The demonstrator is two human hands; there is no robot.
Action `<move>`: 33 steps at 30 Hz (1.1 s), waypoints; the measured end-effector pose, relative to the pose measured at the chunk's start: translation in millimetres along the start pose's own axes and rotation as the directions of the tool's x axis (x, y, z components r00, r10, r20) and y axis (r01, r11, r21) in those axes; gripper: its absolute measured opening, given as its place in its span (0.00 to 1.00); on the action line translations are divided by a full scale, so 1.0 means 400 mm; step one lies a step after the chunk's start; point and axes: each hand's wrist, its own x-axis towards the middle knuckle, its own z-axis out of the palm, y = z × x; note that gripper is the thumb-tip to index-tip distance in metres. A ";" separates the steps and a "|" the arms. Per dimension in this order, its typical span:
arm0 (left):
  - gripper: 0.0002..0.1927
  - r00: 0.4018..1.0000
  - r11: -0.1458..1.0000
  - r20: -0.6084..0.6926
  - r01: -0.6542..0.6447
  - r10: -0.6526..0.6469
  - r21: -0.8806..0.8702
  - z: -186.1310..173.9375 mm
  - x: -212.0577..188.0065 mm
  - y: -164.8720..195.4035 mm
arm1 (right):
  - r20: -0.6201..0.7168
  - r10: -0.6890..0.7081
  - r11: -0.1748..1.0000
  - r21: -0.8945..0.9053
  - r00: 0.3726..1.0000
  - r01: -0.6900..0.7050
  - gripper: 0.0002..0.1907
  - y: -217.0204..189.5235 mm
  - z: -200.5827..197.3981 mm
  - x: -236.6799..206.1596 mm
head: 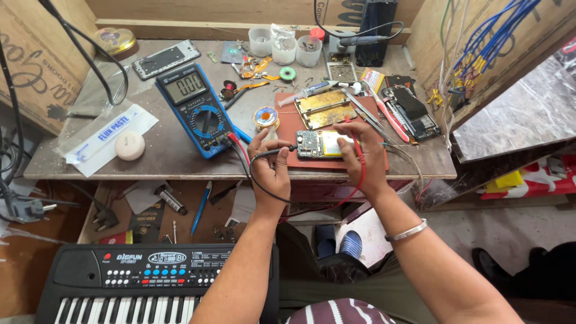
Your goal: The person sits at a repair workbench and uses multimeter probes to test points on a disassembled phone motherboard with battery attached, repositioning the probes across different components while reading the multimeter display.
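Two hands' fingers [271, 157] pinched around multimeter probes [282, 150] on circuit board [308, 144].

bright, even daylight fills the wide-angle head view. soft short shadows lie under both hands on the surface [180, 159]. edges bow outward with lens distortion. a clear plastic bag [99, 96] shows mild glare; focus stays sharp throughout.

Three plastic cups [284, 47], one multimeter [198, 108], one keyboard [156, 282], two probes [273, 153].
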 end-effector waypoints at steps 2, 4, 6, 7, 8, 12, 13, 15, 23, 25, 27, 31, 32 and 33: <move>0.17 1.000 1.000 0.023 -0.010 0.010 0.005 0.001 0.003 -0.005 | -0.032 0.073 0.996 0.054 0.997 -0.071 0.09 -0.009 -0.030 -0.003; 0.16 0.998 0.999 0.037 0.043 -0.043 0.013 0.002 0.004 -0.012 | -0.086 0.177 0.984 0.023 0.981 -0.175 0.08 -0.016 -0.068 -0.015; 0.12 0.994 0.992 0.041 0.094 -0.098 0.087 0.002 0.004 -0.019 | -0.096 0.213 0.967 -0.125 0.972 -0.224 0.08 -0.029 -0.110 -0.037; 0.12 0.991 0.985 0.041 0.120 -0.126 0.125 0.001 0.001 -0.021 | -0.100 0.233 0.949 -0.196 0.967 -0.248 0.09 -0.035 -0.127 -0.053; 0.13 0.990 0.985 0.031 0.130 -0.135 0.113 0.001 0.000 -0.022 | -0.103 0.269 0.921 -0.264 0.958 -0.287 0.09 -0.041 -0.134 -0.068; 0.17 0.989 0.971 0.018 0.138 -0.144 0.195 -0.009 0.001 -0.012 | -0.087 0.249 0.878 -0.402 0.965 -0.262 0.12 -0.065 -0.137 -0.126; 0.18 0.990 0.961 0.020 0.131 -0.140 0.243 -0.013 0.003 -0.006 | -0.070 0.200 0.888 -0.408 0.977 -0.211 0.12 -0.069 -0.133 -0.135; 0.17 0.997 0.957 0.045 -0.068 0.057 0.282 -0.018 0.009 0.005 | -0.054 0.196 0.853 -0.483 0.979 -0.197 0.14 -0.071 -0.122 -0.142; 0.10 0.993 0.883 0.118 -0.035 -0.024 0.468 -0.005 0.021 0.003 | -0.036 0.215 0.860 -0.466 0.976 -0.207 0.16 -0.065 -0.121 -0.156; 0.10 0.994 0.887 0.108 -0.024 -0.030 0.462 -0.003 0.017 -0.006 | -0.025 0.209 0.860 -0.470 0.978 -0.196 0.16 -0.058 -0.122 -0.160; 0.11 0.995 0.862 0.103 -0.045 -0.008 0.505 0.000 0.011 -0.012 | -0.029 0.175 0.869 -0.465 0.984 -0.168 0.16 -0.050 -0.121 -0.163; 0.11 0.996 0.865 0.082 -0.019 -0.026 0.502 0.004 0.007 -0.014 | -0.031 0.121 0.865 -0.487 0.992 -0.120 0.16 -0.043 -0.113 -0.174; 0.09 0.995 0.857 0.099 -0.053 0.003 0.512 0.003 0.006 -0.013 | -0.030 0.136 0.863 -0.488 0.990 -0.133 0.16 -0.043 -0.112 -0.176; 0.08 0.993 0.849 0.115 -0.089 0.033 0.521 0.001 0.007 -0.011 | -0.031 0.150 0.859 -0.490 0.988 -0.145 0.17 -0.043 -0.112 -0.175</move>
